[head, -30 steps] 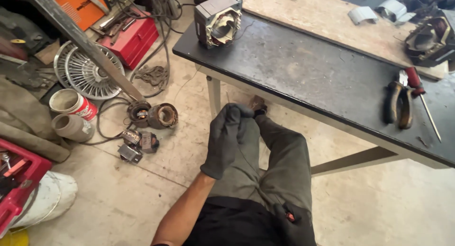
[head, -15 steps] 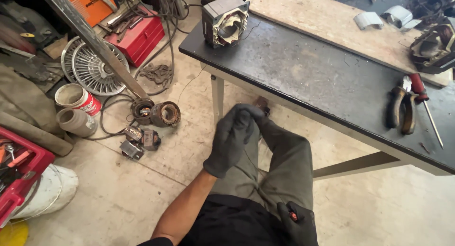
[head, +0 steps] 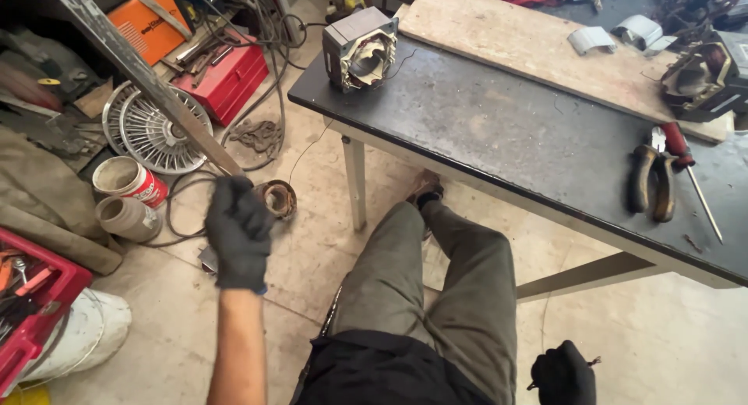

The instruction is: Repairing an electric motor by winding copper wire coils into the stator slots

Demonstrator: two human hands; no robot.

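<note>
The left hand (head: pixel 238 233), gloved in black, is extended toward the floor with fingers loosely together and curled, holding nothing. The round motor stator (head: pixel 276 198) lies on the floor just beyond the fingertips, its bore facing up and sideways. The right hand (head: pixel 562 374) hangs low, closed and well apart from it.

Rusty round motor stator (head: pixel 277 198) lies on the floor beside cables.

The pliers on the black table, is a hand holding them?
No, the pliers lie alone; the left hand reaches toward the floor.
</note>
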